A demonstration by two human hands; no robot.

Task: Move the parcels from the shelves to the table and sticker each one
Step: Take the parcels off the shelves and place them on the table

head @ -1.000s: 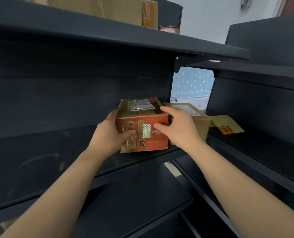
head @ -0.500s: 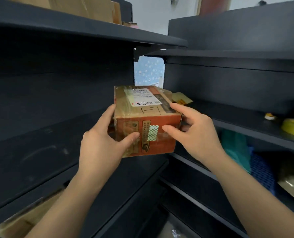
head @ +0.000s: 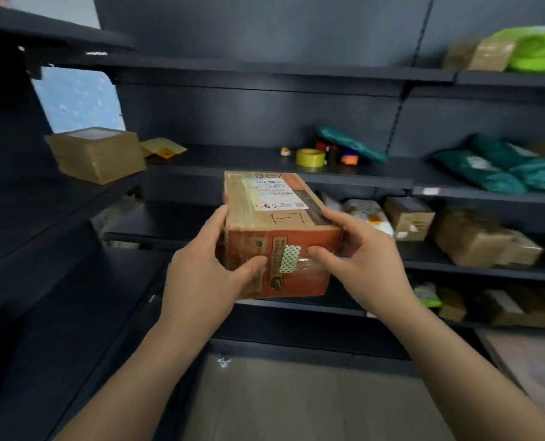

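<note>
The orange and brown cardboard parcel box (head: 280, 233) sits between left hand (head: 201, 278) and right hand (head: 363, 265), fingers curled round its sides.

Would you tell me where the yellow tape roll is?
Head view: the tape roll sits on the shelf behind the held box, left of a green bag.

Single head-worn wide-angle view, looking forward and down, close to shelves (head: 233, 159)
</note>
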